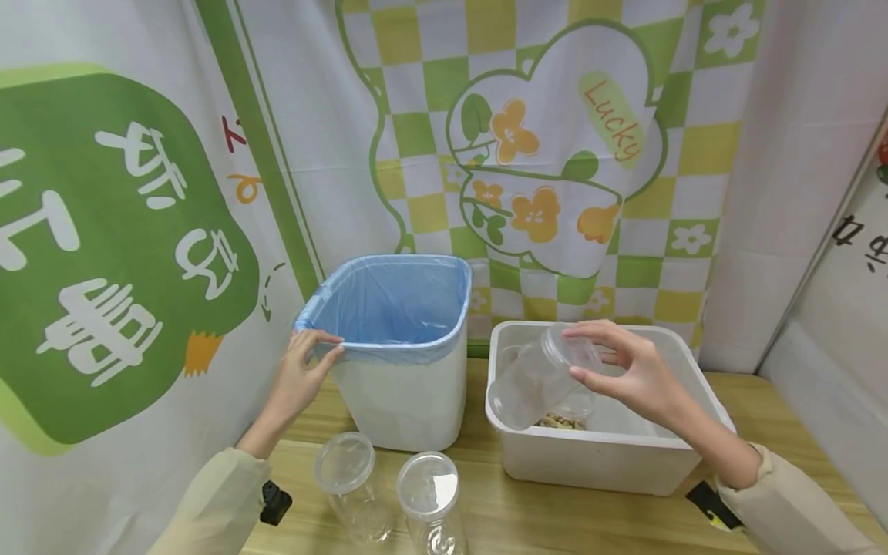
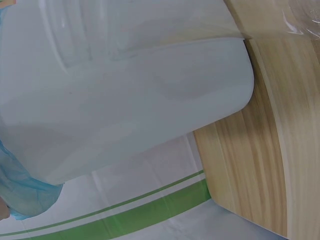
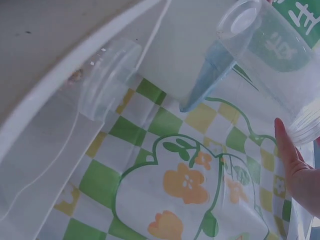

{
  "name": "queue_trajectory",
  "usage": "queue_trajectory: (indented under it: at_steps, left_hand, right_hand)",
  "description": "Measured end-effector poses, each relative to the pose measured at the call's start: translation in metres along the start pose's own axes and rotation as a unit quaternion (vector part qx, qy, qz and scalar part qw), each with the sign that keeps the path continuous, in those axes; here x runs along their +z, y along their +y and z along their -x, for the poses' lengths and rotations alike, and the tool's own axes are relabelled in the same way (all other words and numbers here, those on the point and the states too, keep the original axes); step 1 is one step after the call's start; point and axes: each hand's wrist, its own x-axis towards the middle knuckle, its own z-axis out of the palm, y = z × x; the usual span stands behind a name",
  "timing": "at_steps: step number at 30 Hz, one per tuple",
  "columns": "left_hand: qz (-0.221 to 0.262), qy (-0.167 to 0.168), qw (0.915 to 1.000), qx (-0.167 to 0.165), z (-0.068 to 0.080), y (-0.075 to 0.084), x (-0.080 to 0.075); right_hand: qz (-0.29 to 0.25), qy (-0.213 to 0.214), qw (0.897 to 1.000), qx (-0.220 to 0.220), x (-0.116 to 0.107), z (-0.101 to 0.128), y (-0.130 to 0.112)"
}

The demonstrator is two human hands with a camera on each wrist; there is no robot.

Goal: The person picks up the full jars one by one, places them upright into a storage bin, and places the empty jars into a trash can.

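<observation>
In the head view my right hand (image 1: pixel 634 374) grips a clear plastic jar (image 1: pixel 523 385) at its lidded end. The jar is tilted over a white plastic tub (image 1: pixel 597 459), its base toward the lower left. The right wrist view shows the thumb against this jar (image 3: pixel 285 75). My left hand (image 1: pixel 301 378) pinches the front left rim of a white trash bin (image 1: pixel 409 408), over its blue bag liner (image 1: pixel 409 304). In the left wrist view, the bin's side (image 2: pixel 125 115) fills much of the picture, with fingers barely visible at the left edge.
Two clear lidded jars (image 1: pixel 347 462) (image 1: pixel 428 486) stand on the wooden table (image 1: pixel 555 516) before the bin. Small brown pieces (image 1: pixel 560 422) lie in the tub beside another clear jar (image 3: pixel 112 77). A patterned curtain (image 1: pixel 430 139) hangs behind.
</observation>
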Motion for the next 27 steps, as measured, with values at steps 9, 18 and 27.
queue_trajectory:
  at_steps: [9,18,27]
  left_hand:
    - [0.000,-0.006,1.0000,0.001,0.000,0.001,0.002]
    - [0.002,-0.004,1.0000,-0.002,0.000,0.003,0.000]
    - [-0.003,-0.007,1.0000,-0.002,-0.001,0.002,-0.001]
  right_hand:
    - [-0.031,0.008,0.999,0.036,0.000,-0.036,0.001]
    - [-0.045,0.006,0.997,0.056,0.002,-0.072,-0.004]
    - [-0.035,0.014,0.998,0.056,0.019,-0.112,-0.014]
